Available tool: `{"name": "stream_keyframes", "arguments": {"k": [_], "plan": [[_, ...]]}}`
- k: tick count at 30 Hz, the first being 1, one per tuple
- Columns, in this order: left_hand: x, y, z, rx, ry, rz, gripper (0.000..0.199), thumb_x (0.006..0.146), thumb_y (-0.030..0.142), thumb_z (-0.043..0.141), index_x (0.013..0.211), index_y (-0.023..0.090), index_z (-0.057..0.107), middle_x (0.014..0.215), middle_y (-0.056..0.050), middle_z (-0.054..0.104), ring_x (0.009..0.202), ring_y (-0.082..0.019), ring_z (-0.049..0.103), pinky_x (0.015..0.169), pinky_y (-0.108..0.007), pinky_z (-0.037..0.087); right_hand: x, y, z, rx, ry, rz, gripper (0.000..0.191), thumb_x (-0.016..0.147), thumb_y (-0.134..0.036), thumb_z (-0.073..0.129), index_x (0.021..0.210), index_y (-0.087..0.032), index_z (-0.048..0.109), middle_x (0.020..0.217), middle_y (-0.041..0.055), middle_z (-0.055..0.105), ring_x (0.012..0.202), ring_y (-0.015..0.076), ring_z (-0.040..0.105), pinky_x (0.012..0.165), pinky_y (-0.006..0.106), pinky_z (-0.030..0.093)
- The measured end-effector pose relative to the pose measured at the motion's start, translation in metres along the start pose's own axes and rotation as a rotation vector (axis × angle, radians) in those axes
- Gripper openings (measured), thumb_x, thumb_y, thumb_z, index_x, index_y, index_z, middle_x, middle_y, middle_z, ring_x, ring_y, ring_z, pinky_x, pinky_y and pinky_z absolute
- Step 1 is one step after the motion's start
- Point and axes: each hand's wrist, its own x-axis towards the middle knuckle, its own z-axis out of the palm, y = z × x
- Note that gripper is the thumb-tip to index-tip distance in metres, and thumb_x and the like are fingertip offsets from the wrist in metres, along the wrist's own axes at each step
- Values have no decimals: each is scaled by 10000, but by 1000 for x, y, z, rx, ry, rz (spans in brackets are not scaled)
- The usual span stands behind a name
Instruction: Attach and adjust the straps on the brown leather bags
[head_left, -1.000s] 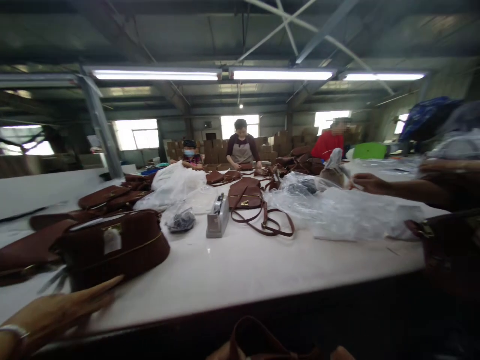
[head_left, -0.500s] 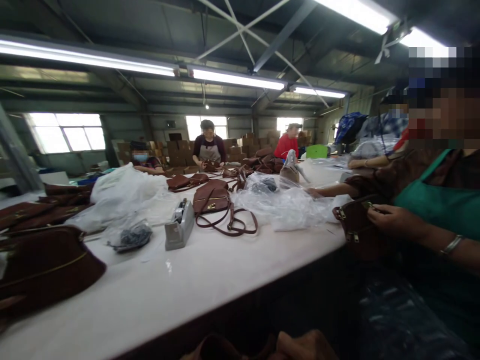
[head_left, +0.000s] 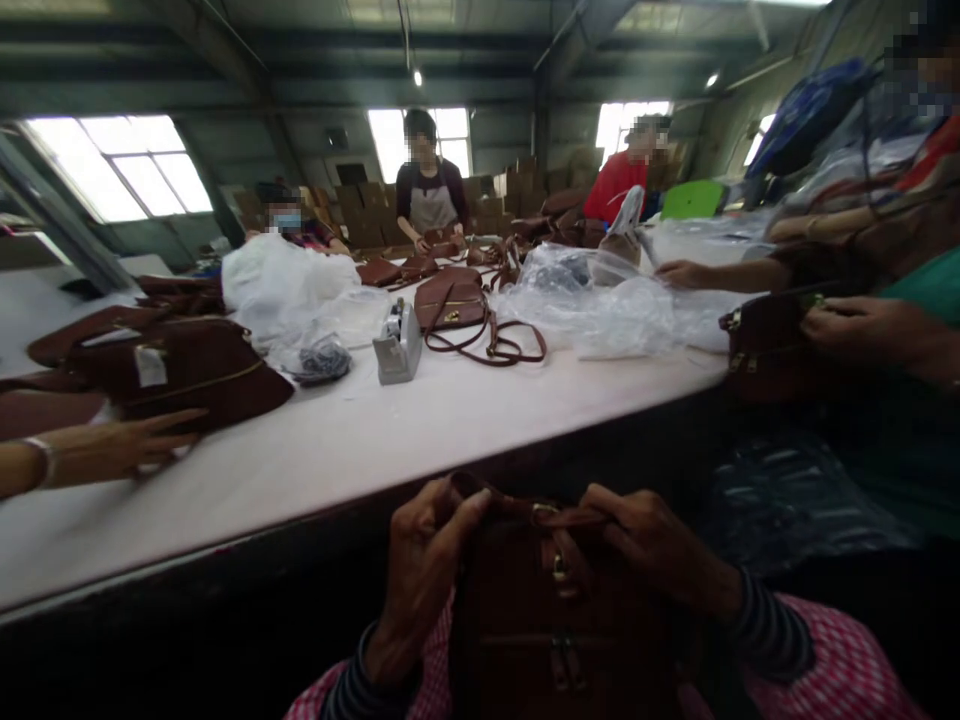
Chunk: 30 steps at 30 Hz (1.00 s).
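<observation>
A dark brown leather bag [head_left: 517, 610] hangs upright below the table's front edge, between my two hands. My left hand [head_left: 431, 560] grips its top at the left, thumb and fingers closed round a strap loop. At the top right, my right hand [head_left: 652, 545] pinches the strap near a gold ring. Gold hardware shows at the top middle of the bag, and two zipper pulls hang lower on its front. The bag's lower part fades into shadow.
The white table [head_left: 420, 430] carries a grey tape dispenser [head_left: 397, 345], a brown bag with a looped strap [head_left: 451, 297], clear plastic [head_left: 615, 305] and a larger tagged bag [head_left: 187, 375]. Another person's hand [head_left: 127, 445] reaches in from the left. A person at right holds a bag [head_left: 765, 345].
The view has tipped downward, bringing both my hands and the bag fully into sight. The other person's hand at left now lies extended beside the tagged bag.
</observation>
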Motion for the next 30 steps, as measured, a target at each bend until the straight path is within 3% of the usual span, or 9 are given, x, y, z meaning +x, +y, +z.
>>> {"name": "stream_keyframes", "arguments": {"k": [3, 7, 10, 16, 18, 22, 30], "plan": [[-7, -9, -8, -99, 129, -32, 397, 802, 387, 832, 566, 178, 590, 591, 24, 539, 559, -109, 471, 517, -227, 390, -1, 0, 2, -10, -59, 17, 449, 1096, -535, 383, 849, -232, 602, 641, -17, 649, 563, 154, 669, 533, 252, 363], [-14, -22, -18, -469, 96, -301, 397, 755, 429, 866, 618, 151, 617, 611, 11, 580, 539, -99, 510, 497, -219, 417, 1, -4, 3, -30, -81, -3, 497, 1084, -609, 370, 851, -236, 603, 670, -1, 661, 578, 154, 659, 548, 266, 373], [-17, -30, -25, -629, 35, -373, 374, 795, 447, 848, 725, 126, 669, 696, -15, 633, 635, -106, 582, 606, -219, 496, 3, -4, 4, -25, -94, -7, 526, 1082, -621, 360, 816, -242, 608, 634, -8, 639, 548, 148, 640, 519, 263, 369], [-22, -40, -42, -513, -155, -289, 210, 877, 325, 772, 974, 142, 733, 936, -54, 709, 799, -136, 635, 700, -228, 508, 3, 1, 3, -24, -83, 26, 514, 1087, -609, 350, 912, -250, 672, 713, 6, 705, 606, 167, 691, 562, 270, 469], [-25, -44, -45, -417, -120, -275, 220, 866, 320, 776, 999, 149, 736, 968, -58, 724, 798, -139, 632, 674, -219, 489, 4, -1, 4, -44, -90, 18, 536, 1083, -628, 336, 906, -248, 670, 705, 7, 697, 595, 166, 686, 565, 274, 473], [-31, -50, -47, -336, -55, -328, 283, 869, 405, 767, 942, 133, 742, 847, -49, 717, 697, -126, 598, 638, -231, 467, 6, -8, 6, -77, -105, 8, 553, 1088, -632, 319, 907, -244, 670, 720, 16, 703, 628, 170, 710, 585, 276, 472], [-37, -51, -56, -527, -143, -401, 281, 869, 374, 784, 1041, 155, 748, 901, -62, 714, 759, -133, 621, 672, -233, 480, 4, -12, -2, -54, -84, -6, 384, 1097, -474, 411, 919, -245, 663, 706, -11, 700, 609, 163, 706, 554, 261, 466]]}}
